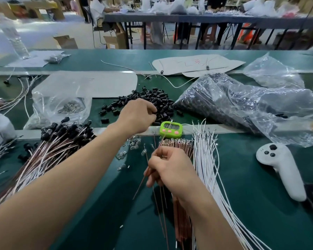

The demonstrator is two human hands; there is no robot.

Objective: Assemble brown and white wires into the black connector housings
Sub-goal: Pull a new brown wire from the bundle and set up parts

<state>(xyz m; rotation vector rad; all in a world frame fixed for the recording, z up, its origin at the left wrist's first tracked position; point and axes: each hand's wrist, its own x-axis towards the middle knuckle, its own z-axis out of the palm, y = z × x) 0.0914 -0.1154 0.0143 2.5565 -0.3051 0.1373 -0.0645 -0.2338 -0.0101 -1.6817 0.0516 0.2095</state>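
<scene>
My left hand [136, 115] reaches into the loose pile of black connector housings [148, 101] on the green table, fingers curled over housings at the pile's near edge. My right hand [167, 167] pinches a thin brown wire [143, 179] above the bundle of brown wires [178, 143]. A bundle of white wires [206, 159] lies just right of the brown ones. At the left lies a heap of finished brown and white wires with black housings [61, 136] on their ends.
A green timer [171, 129] sits between the pile and the wire bundles. A big plastic bag of black housings [224, 100] lies at the right, a smaller bag of metal parts [69, 107] at the left. A white controller [282, 168] rests at the right. Small clear parts [132, 143] are scattered mid-table.
</scene>
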